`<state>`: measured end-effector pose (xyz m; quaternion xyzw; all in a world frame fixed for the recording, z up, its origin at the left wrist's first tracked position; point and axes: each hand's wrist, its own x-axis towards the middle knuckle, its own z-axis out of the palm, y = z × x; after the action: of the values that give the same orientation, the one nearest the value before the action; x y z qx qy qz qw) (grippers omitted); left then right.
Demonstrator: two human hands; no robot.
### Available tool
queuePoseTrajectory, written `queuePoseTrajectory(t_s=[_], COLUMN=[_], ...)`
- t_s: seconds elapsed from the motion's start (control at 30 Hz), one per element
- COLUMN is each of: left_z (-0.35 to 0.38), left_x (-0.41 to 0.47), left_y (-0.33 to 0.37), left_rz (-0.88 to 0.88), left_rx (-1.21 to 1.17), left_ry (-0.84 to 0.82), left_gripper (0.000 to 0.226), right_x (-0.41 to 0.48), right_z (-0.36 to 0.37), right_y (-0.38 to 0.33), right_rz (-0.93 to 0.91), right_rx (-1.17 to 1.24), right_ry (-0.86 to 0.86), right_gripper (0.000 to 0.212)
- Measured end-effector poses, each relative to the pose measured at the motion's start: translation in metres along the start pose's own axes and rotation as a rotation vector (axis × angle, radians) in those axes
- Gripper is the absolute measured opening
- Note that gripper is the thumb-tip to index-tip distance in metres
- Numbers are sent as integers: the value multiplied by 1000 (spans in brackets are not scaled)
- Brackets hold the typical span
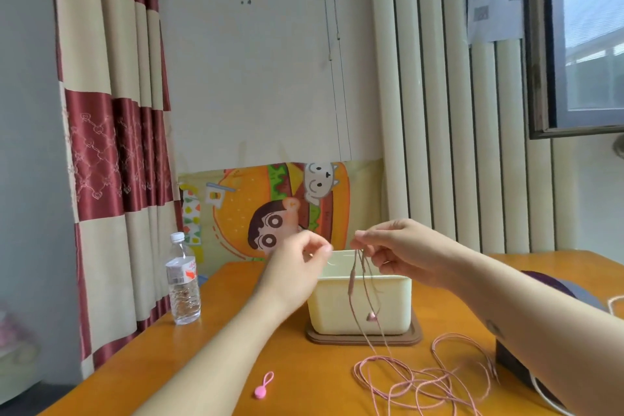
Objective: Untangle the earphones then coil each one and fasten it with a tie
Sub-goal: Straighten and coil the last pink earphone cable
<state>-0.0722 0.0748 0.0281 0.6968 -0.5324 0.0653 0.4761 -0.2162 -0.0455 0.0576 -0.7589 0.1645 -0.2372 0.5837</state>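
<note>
Hands meet above the cream bin (pixel 361 304), which stands on a brown lid in the middle of the orange table (pixel 287 365). The right hand (pixel 401 252) pinches the pink earphones (pixel 398 378) at the top, its fingers (pixel 363 240) clenched on several strands just above the bin's rim. From that pinch the cord hangs straight down, its long axis vertical, across the front wall of the bin. A slim pink inline piece (pixel 351 284) hangs upright on one strand against the bin, and a small pink earbud (pixel 370 315) dangles lower, near the bin's base. Below the bin the strands reach the table and spread into loose, overlapping loops that lie in front of the bin and to its right, the tangle running roughly sideways along the table.

The left hand (pixel 299 258) is raised at the bin's left rim, thumb and forefinger pressed together; whether they hold a strand I cannot tell, since none shows between them.

A pink tie (pixel 263 386), a round button with a loop, lies flat on the table in front of the bin and to its left, loop pointing away from the person. A water bottle (pixel 183 280) stands upright well left of the bin.
</note>
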Motion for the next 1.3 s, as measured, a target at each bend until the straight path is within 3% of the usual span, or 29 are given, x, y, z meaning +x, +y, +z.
queuePoseTrajectory(t_s=[0.1, 0.37, 0.5, 0.67, 0.77, 1.0, 1.1, 1.3], left_z=[8, 13, 19, 16, 15, 20, 17, 19], left_x=[-9, -9, -10, -7, -8, -8, -7, -9], left_y=[12, 11, 12, 16, 18, 10, 3, 1], left_rz=[-8, -329, -389, -454, -410, -350, -346, -344], left_rx=[-137, -763, -844, -1252, -1427, -1505, -1475, -1253], left_ry=[-243, -324, -224, -15, -2, 85, 103, 44], left_gripper=[14, 21, 17, 15, 15, 13, 15, 11], right_x=[0, -4, -5, -5, -5, 0, -2, -13], right_z=[4, 2, 3, 5, 13, 25, 21, 14], right_y=[1, 5, 8, 13, 19, 25, 31, 36], right_rz=[-22, -73, -65, -47, -21, 11, 49, 186], right_rx=[-34, 20, 96, 295, 455, 473, 285, -178], right_ry=[-21, -54, -61, 2, 24, 114, 125, -97], right_gripper=[25, 25, 20, 20, 20, 13, 13, 26])
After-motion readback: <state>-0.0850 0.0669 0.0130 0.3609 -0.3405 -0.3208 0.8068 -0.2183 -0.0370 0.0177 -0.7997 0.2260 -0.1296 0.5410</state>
